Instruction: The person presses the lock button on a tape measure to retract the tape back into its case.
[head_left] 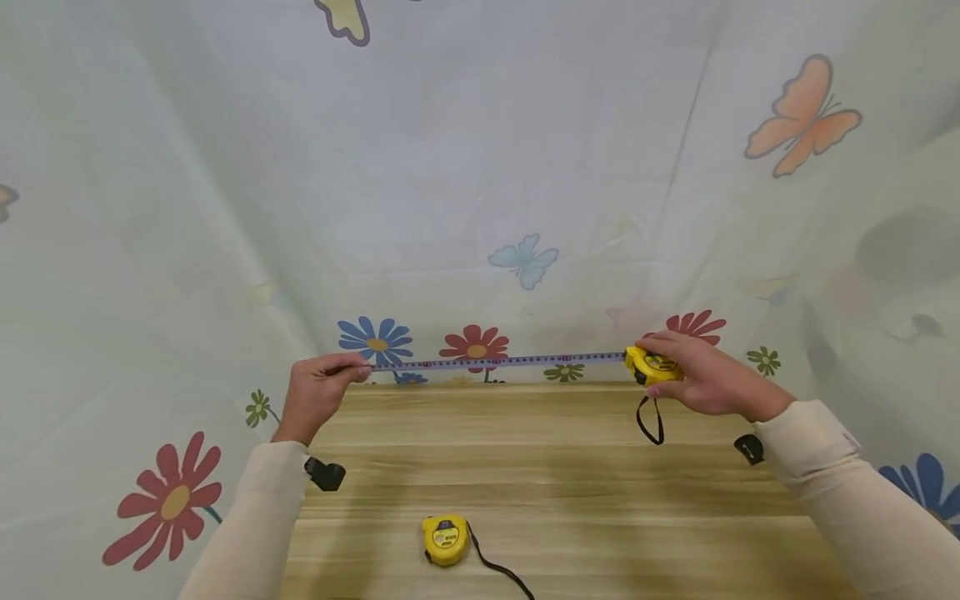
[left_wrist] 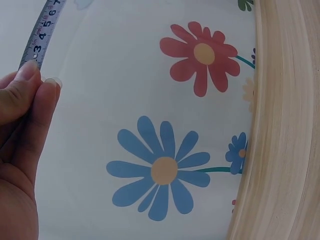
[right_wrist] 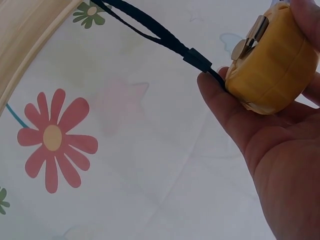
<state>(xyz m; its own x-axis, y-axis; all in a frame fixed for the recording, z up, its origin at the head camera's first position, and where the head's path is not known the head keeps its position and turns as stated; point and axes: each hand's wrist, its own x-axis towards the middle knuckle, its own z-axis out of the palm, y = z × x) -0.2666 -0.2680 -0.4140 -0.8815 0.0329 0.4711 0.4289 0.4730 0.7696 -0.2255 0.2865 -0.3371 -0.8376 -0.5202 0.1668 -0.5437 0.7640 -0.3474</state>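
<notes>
My left hand (head_left: 318,392) pinches the free end of a pulled-out tape blade (head_left: 525,361) between thumb and fingers. Numbers on the blade (left_wrist: 44,32) show just beyond the fingertips in the left wrist view; its end hook is hidden by them. At the blade's other end, my right hand (head_left: 708,375) grips the yellow tape measure (head_left: 652,365) by its case. A black wrist strap (head_left: 651,425) dangles from that case. The blade stretches nearly level between both hands, above the table's far edge. In the right wrist view, thumb and fingers wrap the yellow case (right_wrist: 277,65).
A second yellow tape measure (head_left: 446,539) lies on the wood-grain table (head_left: 510,467) near the front, its black cord trailing right. White cloth (head_left: 450,167) printed with flowers and butterflies hangs behind the table and at both sides.
</notes>
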